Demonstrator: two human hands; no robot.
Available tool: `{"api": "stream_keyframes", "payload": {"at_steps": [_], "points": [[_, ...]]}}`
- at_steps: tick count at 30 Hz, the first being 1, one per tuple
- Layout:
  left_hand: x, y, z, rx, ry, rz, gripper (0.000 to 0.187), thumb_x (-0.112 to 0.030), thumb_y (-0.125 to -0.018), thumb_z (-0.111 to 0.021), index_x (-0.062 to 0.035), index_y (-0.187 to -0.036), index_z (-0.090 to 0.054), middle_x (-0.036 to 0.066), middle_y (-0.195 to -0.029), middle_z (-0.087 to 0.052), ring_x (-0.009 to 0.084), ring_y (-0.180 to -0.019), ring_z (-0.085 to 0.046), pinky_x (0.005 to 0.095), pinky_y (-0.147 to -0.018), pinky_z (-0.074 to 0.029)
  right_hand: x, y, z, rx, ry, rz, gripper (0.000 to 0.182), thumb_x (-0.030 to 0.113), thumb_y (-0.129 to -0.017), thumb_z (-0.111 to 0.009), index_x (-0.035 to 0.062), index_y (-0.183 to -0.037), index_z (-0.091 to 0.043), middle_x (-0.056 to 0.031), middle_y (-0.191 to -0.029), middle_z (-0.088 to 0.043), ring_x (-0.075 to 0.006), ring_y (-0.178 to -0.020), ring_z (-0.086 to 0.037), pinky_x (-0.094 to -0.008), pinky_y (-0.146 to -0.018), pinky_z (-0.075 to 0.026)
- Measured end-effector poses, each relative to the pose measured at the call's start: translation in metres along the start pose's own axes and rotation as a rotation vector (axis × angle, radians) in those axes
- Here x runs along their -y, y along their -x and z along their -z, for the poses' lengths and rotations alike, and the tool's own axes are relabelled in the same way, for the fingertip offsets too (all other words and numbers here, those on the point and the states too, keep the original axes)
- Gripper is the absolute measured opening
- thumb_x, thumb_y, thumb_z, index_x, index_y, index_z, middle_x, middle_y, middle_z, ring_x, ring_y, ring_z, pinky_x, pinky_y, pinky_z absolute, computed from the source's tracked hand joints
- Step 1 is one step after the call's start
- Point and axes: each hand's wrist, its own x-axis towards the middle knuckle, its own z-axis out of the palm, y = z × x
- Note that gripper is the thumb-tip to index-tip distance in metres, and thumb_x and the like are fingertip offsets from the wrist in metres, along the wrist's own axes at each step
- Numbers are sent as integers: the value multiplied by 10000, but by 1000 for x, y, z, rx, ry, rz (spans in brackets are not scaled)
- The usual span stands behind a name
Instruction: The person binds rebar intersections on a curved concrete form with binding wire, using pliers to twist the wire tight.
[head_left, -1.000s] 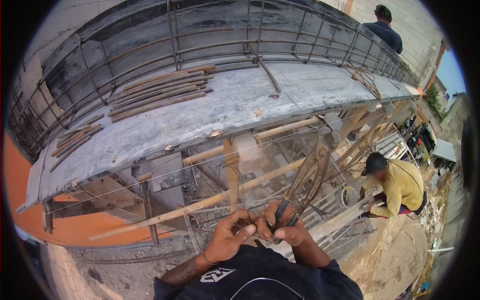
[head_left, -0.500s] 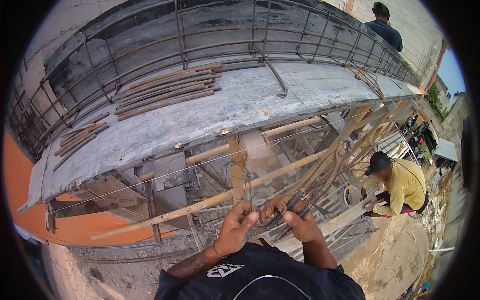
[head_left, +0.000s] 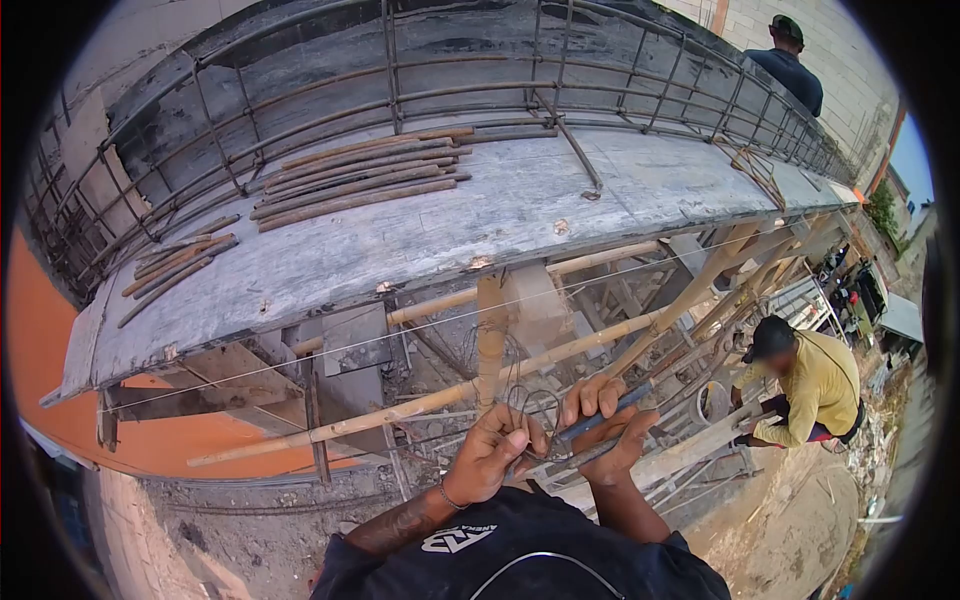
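Observation:
My left hand (head_left: 488,452) pinches a few loops of thin tie wire (head_left: 530,402) just in front of my chest. Right beside it, my right hand (head_left: 606,420) is closed around the blue-sleeved handles of rusty pincers (head_left: 598,416); the tool lies low, pointing right, and its jaws are lost against the scaffolding. The two hands almost touch. Both hang over a bamboo pole (head_left: 400,410) of the scaffold, below the edge of a grey wooden formwork deck (head_left: 420,250).
Rusty rebar lengths (head_left: 360,180) lie in bundles on the deck, with a rebar cage (head_left: 400,80) behind them. A taut string (head_left: 400,332) crosses below the deck. A person in a yellow shirt (head_left: 815,385) crouches on the ground below right; another person (head_left: 790,62) stands far top right.
The pincers swung down from upright to lying low toward the right in my right hand. Both hands stayed together on the wire and shifted slightly right in the view.

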Motion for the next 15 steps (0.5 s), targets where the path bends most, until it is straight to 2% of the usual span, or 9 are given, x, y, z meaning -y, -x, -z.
{"api": "stream_keyframes", "payload": {"at_steps": [2, 5, 9, 11, 12, 15], "points": [[-4, 0, -4, -55, -81, -71, 226, -253, -975, -510, -79, -868, -414, 108, -865, -571, 101, -705, -475, 218, -579, -407, -3, 0, -10, -201, 9, 37, 509, 625, -887, -463, 118, -877, -420, -41, -889, -410, -190, -812, -473, -314, -712, -410], [-16, 2, 2, -85, -204, -175, 221, -258, -968, -524, -75, -885, -433, 110, -852, -586, 96, -691, -476, 208, -579, -398, -6, 4, 2, -195, 77, -41, 461, 564, -921, -460, 106, -963, -429, -54, -917, -421, -187, -777, -487, -304, -664, -427], [-22, -1, 8, -59, -208, -259, 215, -259, -970, -521, -72, -895, -445, 96, -815, -587, 95, -686, -479, 217, -566, -381, -1, 4, -8, -148, 73, -73, 423, 495, -931, -498, 100, -1058, -415, -70, -962, -446, -185, -735, -518, -304, -642, -462], [-20, 0, 6, -81, -213, -235, 213, -253, -974, -510, -69, -895, -436, 86, -757, -571, 118, -693, -489, 239, -576, -388, 1, 0, -6, -154, 60, -21, 431, 451, -919, -546, 100, -1117, -391, -84, -997, -471, -188, -715, -553, -323, -654, -499], [-19, -1, 6, -90, -212, -260, 210, -245, -975, -504, -67, -891, -429, 81, -727, -557, 133, -693, -493, 254, -592, -397, 2, 0, -2, -136, 71, -20, 422, 434, -908, -571, 112, -1113, -392, -80, -993, -487, -194, -741, -575, -338, -703, -513], [-15, -3, 7, -94, -209, -294, 199, -219, -977, -489, -62, -883, -412, 67, -660, -518, 168, -693, -501, 298, -639, -416, 3, -1, 1, -116, 82, 11, 425, 461, -908, -555, 130, -1119, -390, -71, -984, -496, -176, -754, -558, -357, -747, -487]]}}
